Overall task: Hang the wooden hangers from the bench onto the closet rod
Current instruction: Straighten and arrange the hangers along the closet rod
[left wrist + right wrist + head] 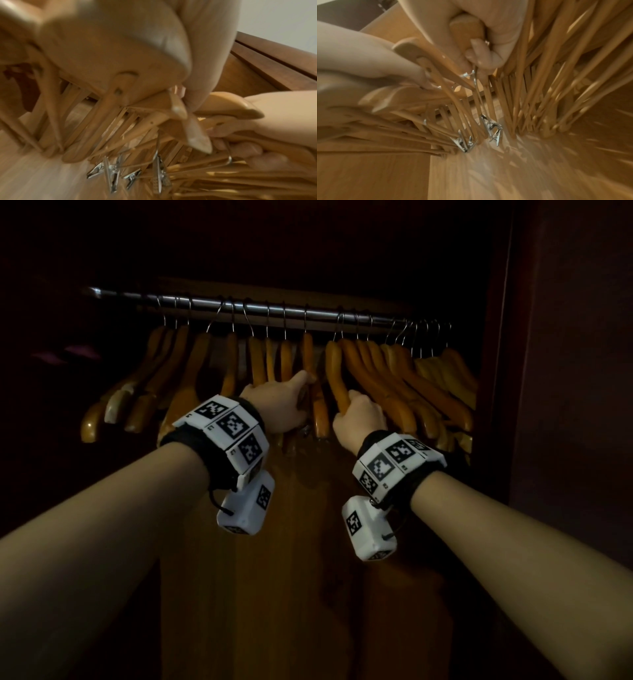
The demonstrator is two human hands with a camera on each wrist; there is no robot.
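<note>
wooden hanger (337,378) gripped in right hand (359,419) on rod (239,308).

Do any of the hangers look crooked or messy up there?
A bit messy, yes. On the closet rod, the wooden hangers at the right are bunched tightly and lean, while those at the left splay at different angles. The left hand and right hand each grip a hanger in the middle. Nothing looks broken.
</note>
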